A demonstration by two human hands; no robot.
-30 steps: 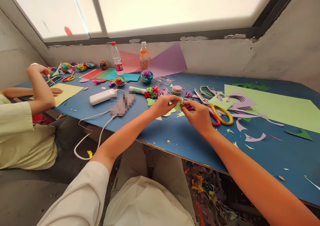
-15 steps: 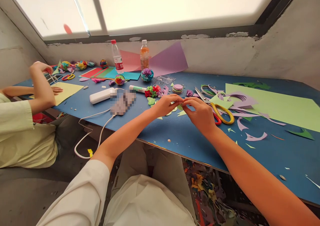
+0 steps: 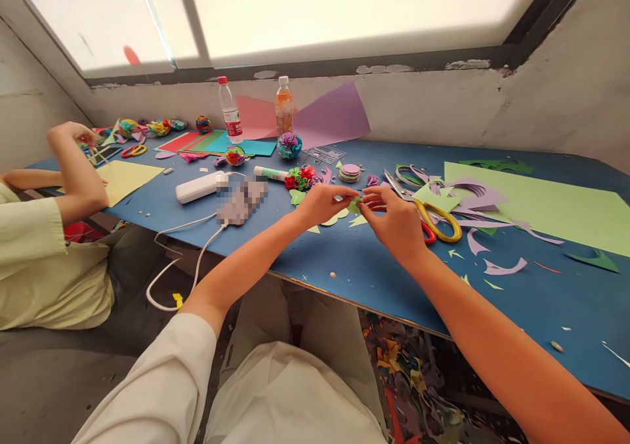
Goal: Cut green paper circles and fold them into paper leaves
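While pinched from two sides: green paper (image 3: 355, 205), discs (image 3: 350, 172) at 12 o'clock from it.
Left hand (image 3: 322, 204): gripping the paper from 9 o'clock.
Right hand (image 3: 394, 221): bent, gripping its edge from 3 o'clock.
Scissors (image 3: 419, 206): at 3 o'clock, beside scraps (image 3: 476, 198).
Flowers (image 3: 297, 180): at 10 o'clock, just beside the glue (image 3: 268, 173).

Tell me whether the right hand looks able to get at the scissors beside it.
Likely yes: the scissors lie close beside the right hand, their yellow handle uncovered. It would probably have to let go of the green paper first.
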